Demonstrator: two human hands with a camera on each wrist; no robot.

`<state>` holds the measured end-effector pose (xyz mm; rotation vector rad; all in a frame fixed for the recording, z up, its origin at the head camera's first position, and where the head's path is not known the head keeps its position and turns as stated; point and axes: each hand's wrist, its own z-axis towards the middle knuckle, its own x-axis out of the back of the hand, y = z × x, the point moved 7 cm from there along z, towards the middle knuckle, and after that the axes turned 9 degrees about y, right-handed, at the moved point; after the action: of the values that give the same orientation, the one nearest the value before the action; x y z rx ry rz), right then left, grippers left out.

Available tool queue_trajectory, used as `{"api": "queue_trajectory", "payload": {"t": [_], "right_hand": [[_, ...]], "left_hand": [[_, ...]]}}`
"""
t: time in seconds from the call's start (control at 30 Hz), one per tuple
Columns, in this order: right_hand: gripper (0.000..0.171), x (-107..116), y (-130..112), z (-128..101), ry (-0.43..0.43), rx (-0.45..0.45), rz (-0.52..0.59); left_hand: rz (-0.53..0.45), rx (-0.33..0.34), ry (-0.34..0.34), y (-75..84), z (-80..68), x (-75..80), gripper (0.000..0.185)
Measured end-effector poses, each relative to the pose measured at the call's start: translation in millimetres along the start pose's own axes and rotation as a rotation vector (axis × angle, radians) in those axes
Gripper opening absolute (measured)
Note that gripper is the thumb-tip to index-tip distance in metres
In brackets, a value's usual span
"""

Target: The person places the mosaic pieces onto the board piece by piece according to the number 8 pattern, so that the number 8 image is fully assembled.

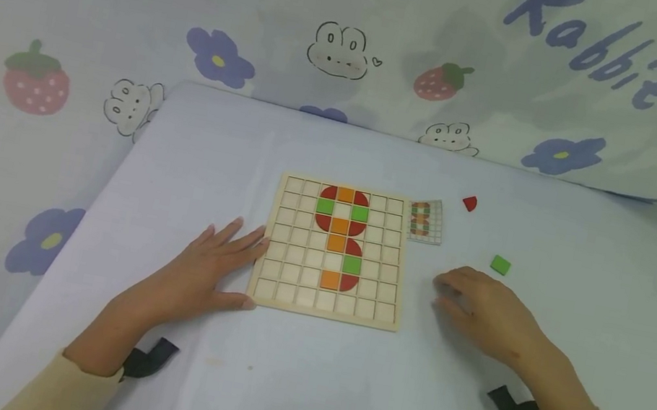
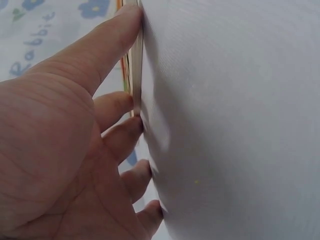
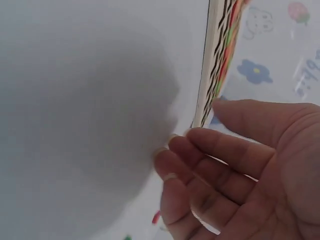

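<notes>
Resting flat on the desk (image 1: 270, 385), the left hand (image 1: 204, 271) has its fingers spread against the near-left edge of the wooden grid board (image 1: 335, 250). Right hand (image 1: 481, 312) hovers just right of the board, grip loose and relaxed, pinching nothing. Further out sit a green square tile (image 1: 500, 265), then the little pattern card (image 1: 427, 222) and a red quarter-round piece (image 1: 469, 203). Those tiles look light, stiff and kinda slippery, so I'd pinch them by the edges.
</notes>
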<state>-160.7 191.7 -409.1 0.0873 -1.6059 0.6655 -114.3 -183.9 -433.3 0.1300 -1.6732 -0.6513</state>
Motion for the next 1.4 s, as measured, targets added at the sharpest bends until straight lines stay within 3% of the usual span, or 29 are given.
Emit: {"api": "queue_trajectory", "payload": {"t": [0.3,0.57,0.77,1.03,1.4], "right_hand": [[0.033,24,58,-35,-0.116,-0.127,-0.102],[0.034,28,95,-66,-0.187,-0.231,-0.073],[0.045,26,103,-81,-0.214,-0.272,-0.037],[0.019,16,103,-80,-0.188,-0.296,-0.009],[0.022,16,102,-72,-0.104,-0.305,0.033]], "left_hand": [[-0.003,0.002,0.001,-1.9,-0.3,0.0,0.096],[-0.003,0.012,0.001,-3.0,-1.9,0.3,0.097],[0.001,0.018,0.0,-4.4,-2.8,0.3,0.097],[0.007,0.011,0.005,-5.9,-2.6,-0.4,0.096],[-0.012,-0.012,0.006,-2.0,-0.9,0.1,0.095]]}}
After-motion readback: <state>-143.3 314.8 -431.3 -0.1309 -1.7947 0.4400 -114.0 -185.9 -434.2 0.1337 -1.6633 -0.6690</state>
